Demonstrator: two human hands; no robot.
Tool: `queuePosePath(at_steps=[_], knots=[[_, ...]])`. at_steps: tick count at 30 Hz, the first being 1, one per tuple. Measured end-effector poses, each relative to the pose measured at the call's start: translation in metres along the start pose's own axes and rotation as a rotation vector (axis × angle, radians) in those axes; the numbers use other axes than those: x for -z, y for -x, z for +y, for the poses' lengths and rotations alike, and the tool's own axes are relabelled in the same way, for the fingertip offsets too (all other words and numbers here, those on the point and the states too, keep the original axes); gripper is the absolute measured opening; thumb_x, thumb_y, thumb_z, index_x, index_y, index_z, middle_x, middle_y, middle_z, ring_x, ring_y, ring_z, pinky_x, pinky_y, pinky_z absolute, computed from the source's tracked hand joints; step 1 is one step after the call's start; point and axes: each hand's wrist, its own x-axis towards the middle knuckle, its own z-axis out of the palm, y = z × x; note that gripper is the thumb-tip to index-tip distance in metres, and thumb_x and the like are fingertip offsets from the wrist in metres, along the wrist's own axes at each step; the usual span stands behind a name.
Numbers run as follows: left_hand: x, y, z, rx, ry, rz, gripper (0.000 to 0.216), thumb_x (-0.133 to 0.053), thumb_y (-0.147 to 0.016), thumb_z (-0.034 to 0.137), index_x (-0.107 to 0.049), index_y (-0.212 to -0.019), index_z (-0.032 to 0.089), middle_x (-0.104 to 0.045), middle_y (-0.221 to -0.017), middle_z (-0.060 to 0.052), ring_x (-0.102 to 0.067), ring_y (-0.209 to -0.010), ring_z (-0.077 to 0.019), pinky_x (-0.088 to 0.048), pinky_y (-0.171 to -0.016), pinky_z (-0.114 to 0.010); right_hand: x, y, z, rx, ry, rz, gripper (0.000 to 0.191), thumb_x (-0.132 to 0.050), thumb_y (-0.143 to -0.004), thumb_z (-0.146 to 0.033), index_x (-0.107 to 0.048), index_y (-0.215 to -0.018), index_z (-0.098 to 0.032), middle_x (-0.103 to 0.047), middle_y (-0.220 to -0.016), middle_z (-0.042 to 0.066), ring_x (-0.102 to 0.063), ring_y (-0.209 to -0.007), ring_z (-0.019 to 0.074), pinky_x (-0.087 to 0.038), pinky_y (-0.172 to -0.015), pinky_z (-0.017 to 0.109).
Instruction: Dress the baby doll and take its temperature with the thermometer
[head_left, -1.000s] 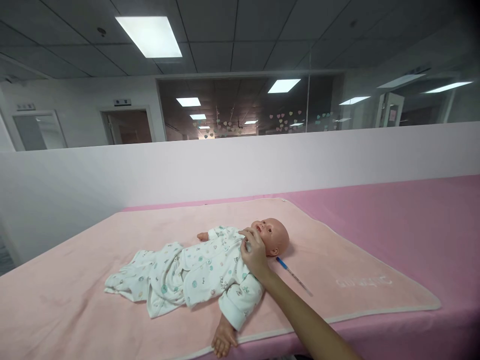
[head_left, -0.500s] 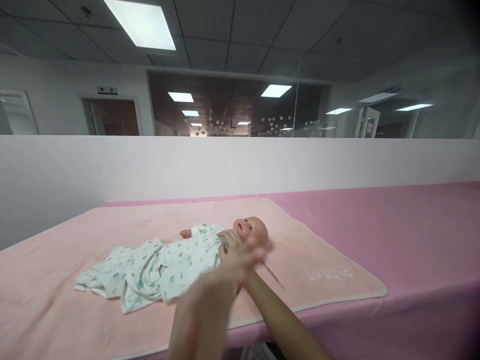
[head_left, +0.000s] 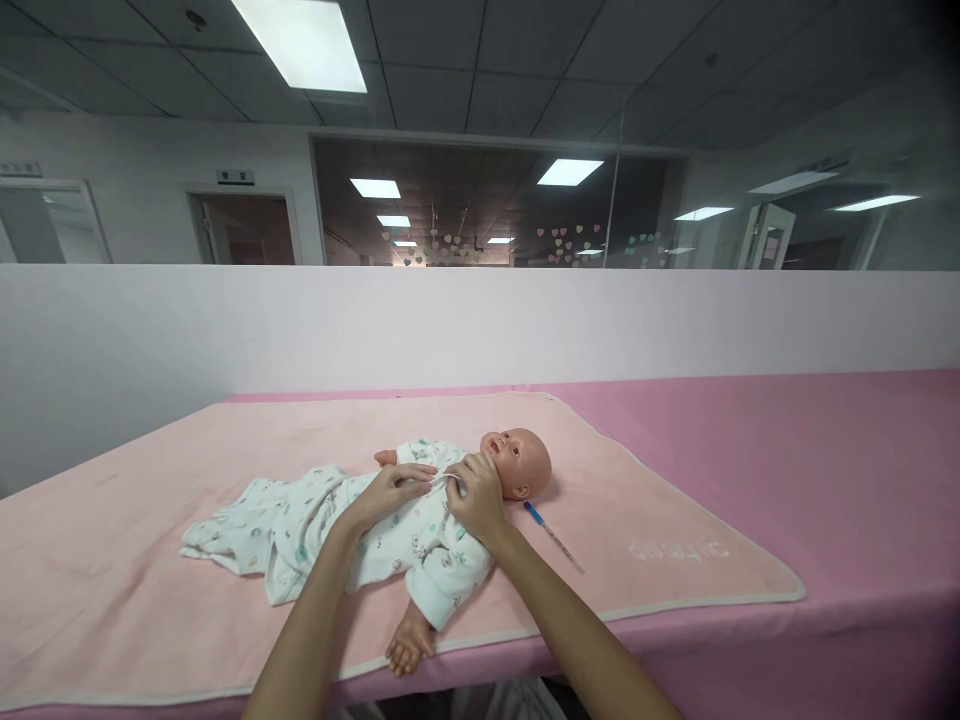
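Observation:
A baby doll (head_left: 525,460) lies on its back, head to the right, in a white patterned baby gown (head_left: 401,535). My left hand (head_left: 394,492) rests over the doll's chest, its bent fingers closed at the gown's front edge. Just below the doll's chin, my right hand (head_left: 478,495) is closed on the gown's neck opening. A raised fold of white cloth stretches between both sets of fingertips. The doll's near arm reaches toward the table's front edge, its bare hand (head_left: 411,640) out of the sleeve. Fingertip details are partly hidden.
Beneath the doll is a peach blanket (head_left: 675,510) with a pale border, over a pink table cover (head_left: 855,480). A thin stick with a blue end (head_left: 553,537) lies right of the doll's head. Behind stands a low white partition (head_left: 480,330).
My left hand, blurred above my right forearm before, has swung left and down onto the gown's front. My right hand stays at the neckline. The doll's near arm has come into sight.

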Motion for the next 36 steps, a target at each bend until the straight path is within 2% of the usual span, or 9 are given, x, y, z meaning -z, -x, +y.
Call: queuePosePath(at_steps=[4,7,10,13,16,20,24,32,36], knots=[[0.0,0.005,0.005,-0.002,0.049,-0.02,0.025,-0.063,-0.068,0.036,-0.068,-0.087,0.02,-0.056,-0.115,-0.006,-0.047,-0.11,-0.0228,-0.039,-0.092,-0.032,-0.001,0.0,0.001,0.008,0.002,-0.005,0.014,-0.047,-0.07,-0.01,-0.058,-0.07,-0.019,-0.051,-0.069,0.002,-0.043,-0.072,0.0156,-0.031,-0.07,0.029],[-0.001,0.003,0.004,-0.017,0.037,0.011,0.023,-0.06,-0.07,0.036,-0.067,-0.084,0.02,-0.059,-0.11,-0.006,-0.05,-0.106,-0.0216,-0.039,-0.091,-0.032,-0.002,0.0,0.002,0.028,-0.004,-0.007,0.015,-0.046,-0.069,-0.009,-0.058,-0.07,-0.018,-0.05,-0.069,0.002,-0.043,-0.072,0.0156,-0.032,-0.07,0.029],[-0.003,0.001,-0.002,-0.058,-0.043,0.097,0.026,-0.055,-0.073,0.039,-0.064,-0.085,0.017,-0.063,-0.096,-0.005,-0.055,-0.094,-0.02,-0.042,-0.084,-0.031,-0.002,0.0,0.002,0.038,-0.019,0.002,0.017,-0.045,-0.068,-0.008,-0.058,-0.071,-0.018,-0.051,-0.072,0.002,-0.043,-0.074,0.0158,-0.032,-0.072,0.029],[-0.006,0.001,-0.005,-0.069,-0.157,0.207,0.031,-0.051,-0.075,0.042,-0.063,-0.084,0.015,-0.064,-0.081,-0.005,-0.057,-0.076,-0.0176,-0.045,-0.069,-0.028,-0.001,0.0,0.001,0.048,-0.034,-0.006,0.018,-0.045,-0.067,-0.007,-0.057,-0.074,-0.018,-0.052,-0.076,0.003,-0.044,-0.077,0.0161,-0.033,-0.073,0.029],[-0.01,0.003,-0.005,-0.093,-0.257,0.278,0.031,-0.049,-0.077,0.042,-0.064,-0.086,0.017,-0.065,-0.075,-0.004,-0.057,-0.068,-0.0164,-0.043,-0.063,-0.027,0.0,-0.001,-0.001,0.052,-0.045,-0.021,0.018,-0.046,-0.068,-0.008,-0.057,-0.076,-0.019,-0.052,-0.077,0.003,-0.044,-0.077,0.0164,-0.033,-0.073,0.03],[-0.015,0.006,0.001,-0.141,-0.393,0.328,0.027,-0.049,-0.077,0.04,-0.067,-0.083,0.021,-0.068,-0.082,-0.004,-0.059,-0.077,-0.0187,-0.044,-0.071,-0.029,0.0,-0.001,-0.003,0.032,-0.038,-0.018,0.015,-0.046,-0.069,-0.009,-0.057,-0.075,-0.019,-0.053,-0.077,0.003,-0.045,-0.077,0.0166,-0.033,-0.073,0.03],[-0.015,0.009,0.003,-0.176,-0.43,0.295,0.024,-0.051,-0.076,0.035,-0.069,-0.085,0.022,-0.067,-0.088,-0.003,-0.059,-0.085,-0.0199,-0.044,-0.079,-0.03,-0.001,-0.001,-0.003,0.021,-0.041,-0.014,0.015,-0.046,-0.069,-0.008,-0.056,-0.072,-0.019,-0.052,-0.075,0.002,-0.045,-0.077,0.0163,-0.033,-0.073,0.03],[-0.017,0.007,-0.005,-0.223,-0.539,0.327,0.028,-0.043,-0.082,0.036,-0.067,-0.086,0.022,-0.066,-0.087,-0.004,-0.059,-0.081,-0.0182,-0.044,-0.074,-0.027,0.0,-0.001,-0.003,0.022,-0.057,-0.011,0.012,-0.046,-0.068,-0.009,-0.054,-0.069,-0.018,-0.051,-0.074,0.003,-0.043,-0.075,0.0162,-0.033,-0.072,0.029],[-0.021,0.008,-0.003,-0.24,-0.642,0.36,0.025,-0.04,-0.084,0.031,-0.063,-0.086,0.021,-0.065,-0.085,-0.004,-0.058,-0.079,-0.0172,-0.042,-0.072,-0.027,0.0,-0.001,-0.003,0.035,-0.059,-0.014,0.012,-0.045,-0.068,-0.01,-0.053,-0.07,-0.018,-0.052,-0.075,0.003,-0.043,-0.075,0.0165,-0.033,-0.071,0.03]])
